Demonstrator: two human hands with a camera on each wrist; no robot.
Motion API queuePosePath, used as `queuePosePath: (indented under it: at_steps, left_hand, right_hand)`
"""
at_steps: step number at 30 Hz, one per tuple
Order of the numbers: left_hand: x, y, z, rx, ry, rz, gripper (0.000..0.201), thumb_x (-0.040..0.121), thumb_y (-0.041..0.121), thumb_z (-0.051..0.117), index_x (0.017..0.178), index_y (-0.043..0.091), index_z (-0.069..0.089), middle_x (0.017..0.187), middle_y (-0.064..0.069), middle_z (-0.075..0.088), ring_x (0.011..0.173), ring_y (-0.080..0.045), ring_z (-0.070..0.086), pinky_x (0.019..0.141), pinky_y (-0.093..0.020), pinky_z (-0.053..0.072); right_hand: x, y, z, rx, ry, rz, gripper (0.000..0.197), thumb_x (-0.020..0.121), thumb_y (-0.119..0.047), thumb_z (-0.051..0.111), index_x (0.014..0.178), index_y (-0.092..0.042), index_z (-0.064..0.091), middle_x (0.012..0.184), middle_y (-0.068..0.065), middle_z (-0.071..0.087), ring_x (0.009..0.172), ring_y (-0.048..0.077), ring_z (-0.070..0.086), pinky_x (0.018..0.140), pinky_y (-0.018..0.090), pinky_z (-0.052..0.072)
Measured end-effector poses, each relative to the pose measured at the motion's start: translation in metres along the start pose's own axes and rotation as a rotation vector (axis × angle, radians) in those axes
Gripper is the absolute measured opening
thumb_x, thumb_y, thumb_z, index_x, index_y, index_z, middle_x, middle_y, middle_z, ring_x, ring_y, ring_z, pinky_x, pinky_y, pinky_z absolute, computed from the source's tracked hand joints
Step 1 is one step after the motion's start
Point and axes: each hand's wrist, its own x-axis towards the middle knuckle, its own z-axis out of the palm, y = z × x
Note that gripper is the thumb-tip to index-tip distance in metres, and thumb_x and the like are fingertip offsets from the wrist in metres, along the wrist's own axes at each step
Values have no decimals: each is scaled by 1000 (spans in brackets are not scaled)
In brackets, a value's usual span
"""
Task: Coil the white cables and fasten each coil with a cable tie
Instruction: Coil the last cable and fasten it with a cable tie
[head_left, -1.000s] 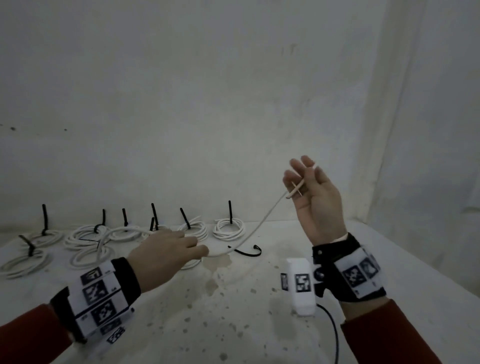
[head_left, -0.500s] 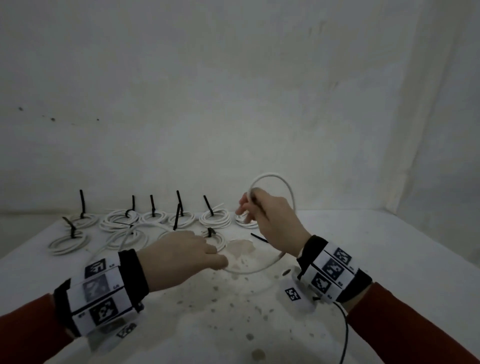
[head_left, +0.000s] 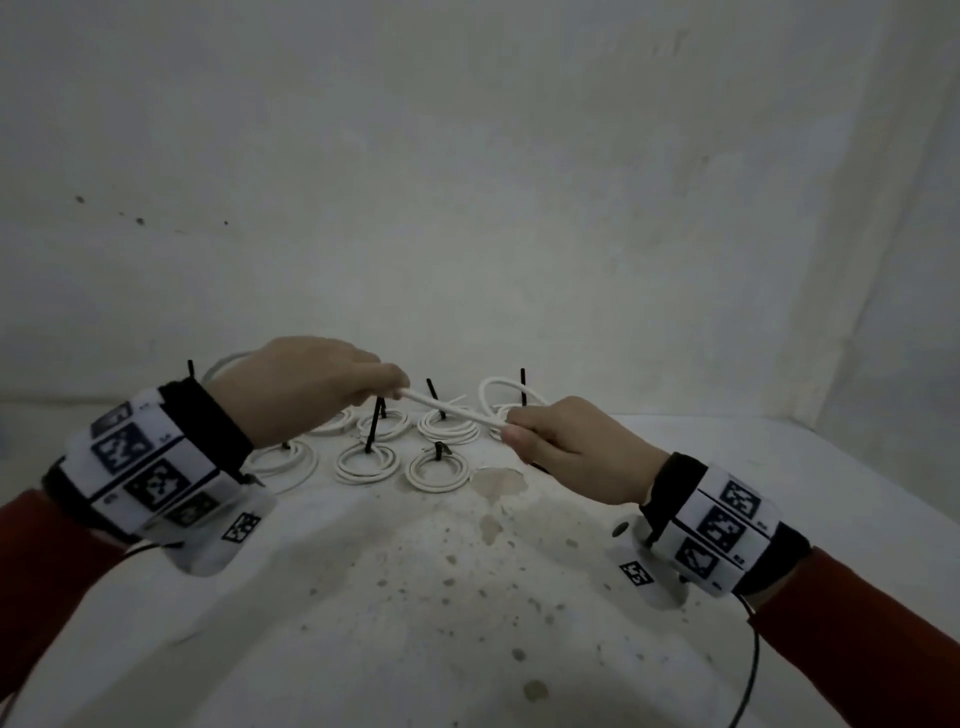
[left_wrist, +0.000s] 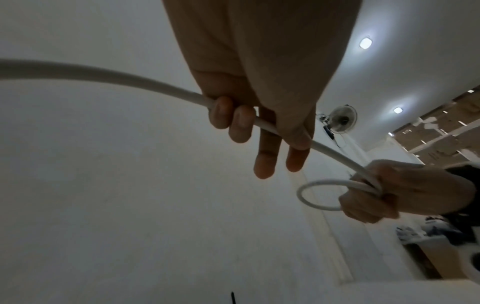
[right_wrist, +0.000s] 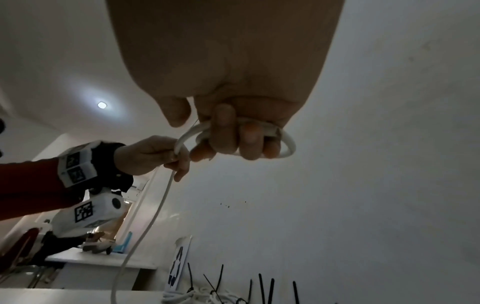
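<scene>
Right hand (head_left: 571, 457) fingers grip first loop of thin white round cable (head_left: 452, 413), anchoring coil; left hand (head_left: 306, 387) fingers pinch cable beside it, feeding next turn.

white cable (head_left: 451, 410); black cable ties (head_left: 372, 432); red sleeves (head_left: 862, 634); black-and-white patterned wristbands (head_left: 724, 525)

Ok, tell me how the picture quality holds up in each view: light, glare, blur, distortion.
Head view: dim and grey, soft grain, wide-angle bending at the edges, yet the white cable between the left hand and right hand reads clearly. Left wrist view: ceiling lamps flare, near cable blurred. Right wrist view: one lamp glares, palm dark and out of focus, strong fisheye.
</scene>
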Motion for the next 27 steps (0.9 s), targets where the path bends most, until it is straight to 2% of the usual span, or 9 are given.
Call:
queuePosePath:
  at_steps: [3, 8, 10, 14, 18, 19, 22, 24, 27]
  left_hand:
    - [6, -3, -5, -157, 36, -178, 23, 86, 32, 36, 103, 42, 47, 65, 19, 47, 54, -2, 45, 48, -26, 36]
    - [10, -13, -1, -474, 314, -283, 18, 92, 45, 33, 94, 41, 51, 66, 1, 53, 56, -8, 47, 57, -16, 37]
    - [11, -14, 7, -546, 388, -347, 14, 91, 45, 35, 92, 40, 47, 76, 2, 55, 57, -7, 46, 58, -15, 37]
    - [13, -9, 23, -575, 426, -438, 17, 92, 43, 36, 95, 41, 53, 63, 0, 50, 57, -10, 46, 57, -20, 37]
    - [20, 11, 37, -361, 307, -468, 24, 96, 27, 42, 107, 22, 63, 71, 5, 58, 56, 0, 49, 53, -22, 36]
    - [21, 18, 38, -233, 290, -424, 23, 91, 28, 46, 108, 22, 60, 74, 2, 62, 56, -9, 54, 51, -22, 33]
    - [22, 35, 44, 72, 227, -152, 55, 53, 2, 81, 100, 20, 57, 67, 1, 62, 48, -18, 58, 42, -18, 27]
    - [26, 43, 41, 107, 180, -73, 70, 41, -5, 83, 100, 20, 56, 67, 3, 63, 50, -17, 59, 39, -18, 34]
    - [30, 63, 27, 119, 184, 104, 31, 67, 9, 70, 96, 18, 65, 68, 3, 64, 52, -18, 60, 40, -18, 35]
  right_hand:
    - [0, -2, -7, 435, 90, 40, 32, 97, -30, 42, 71, -17, 54, 54, -10, 40, 48, 7, 34, 50, 17, 29]
    - [-3, -3, -22, 1225, 185, -20, 27, 94, -37, 55, 75, -18, 60, 51, -8, 25, 43, 12, 20, 50, 35, 18]
    - [-4, -3, -32, 1464, 230, -43, 30, 95, -37, 48, 77, -16, 60, 50, -9, 19, 39, 8, 21, 47, 26, 24]
    - [-9, 2, -53, 1947, 222, -284, 27, 99, -18, 34, 93, -3, 57, 56, -1, 26, 49, 15, 25, 58, 27, 27]
    - [-8, 1, -67, 1990, 518, -353, 25, 101, -15, 35, 97, -4, 57, 61, 0, 41, 56, 15, 40, 69, 27, 39]
    - [-6, -1, -70, 1972, 604, -339, 24, 100, -16, 37, 95, -5, 58, 62, -1, 47, 58, 14, 46, 71, 26, 43]
    - [3, 2, -72, 1904, 820, -202, 16, 93, -15, 44, 92, -10, 59, 68, -4, 59, 60, 11, 57, 71, 24, 51]
    - [10, 7, -68, 1797, 909, -76, 12, 91, -14, 46, 93, -11, 57, 73, -2, 66, 61, 10, 62, 70, 23, 54]
    - [21, 16, -55, 1511, 949, 87, 14, 98, -8, 44, 95, -6, 57, 79, 2, 72, 65, 13, 67, 72, 24, 56]
